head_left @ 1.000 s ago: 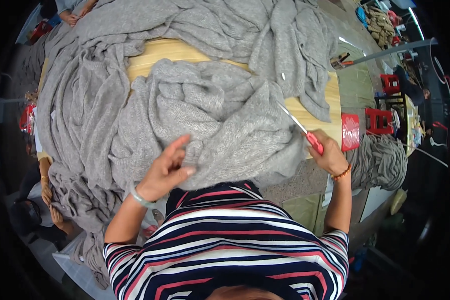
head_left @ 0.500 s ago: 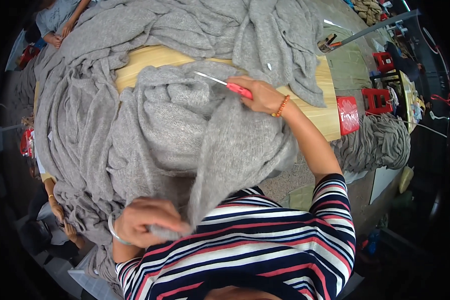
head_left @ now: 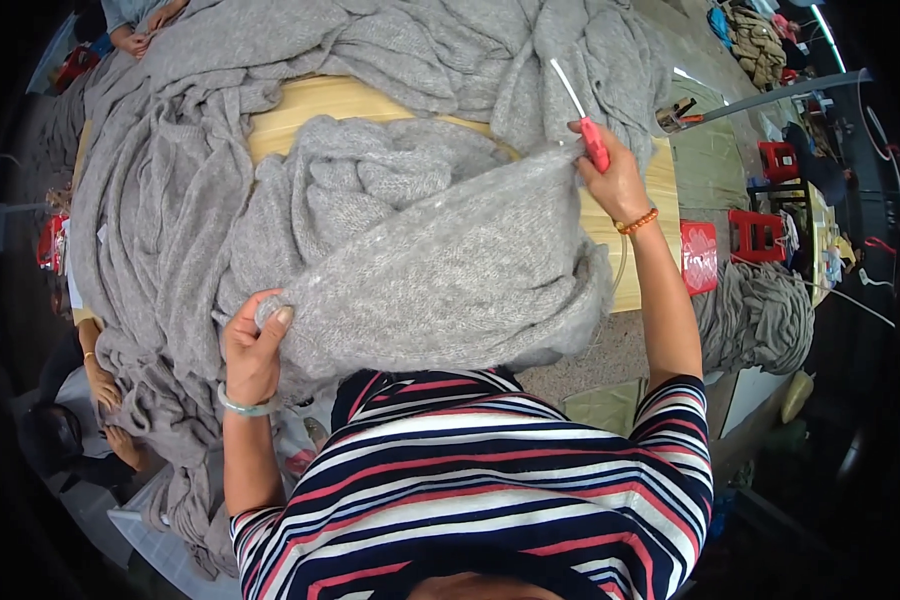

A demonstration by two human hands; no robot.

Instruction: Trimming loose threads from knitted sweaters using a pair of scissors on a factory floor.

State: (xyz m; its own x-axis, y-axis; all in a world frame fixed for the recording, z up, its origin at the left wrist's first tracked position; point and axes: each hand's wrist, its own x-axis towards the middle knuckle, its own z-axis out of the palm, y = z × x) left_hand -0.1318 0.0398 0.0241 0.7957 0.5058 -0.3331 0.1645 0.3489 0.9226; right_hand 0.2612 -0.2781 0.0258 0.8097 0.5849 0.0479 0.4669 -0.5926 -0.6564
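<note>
While the left hand (head_left: 253, 355), thumb pressed over, pinches one end of the grey knit cloth (head_left: 450, 270), the right hand (head_left: 620, 185) curls firmly round a pink-handled tool (head_left: 595, 148), meeting the cloth's far corner. I see wooden bench (head_left: 320, 103) behind, more grey knitwear (head_left: 270, 40) heaped beyond.

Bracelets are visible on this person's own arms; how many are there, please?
2: a pale bangle below the left hand and an orange beaded bracelet below the right hand; any under the sleeves would be hidden.
</note>
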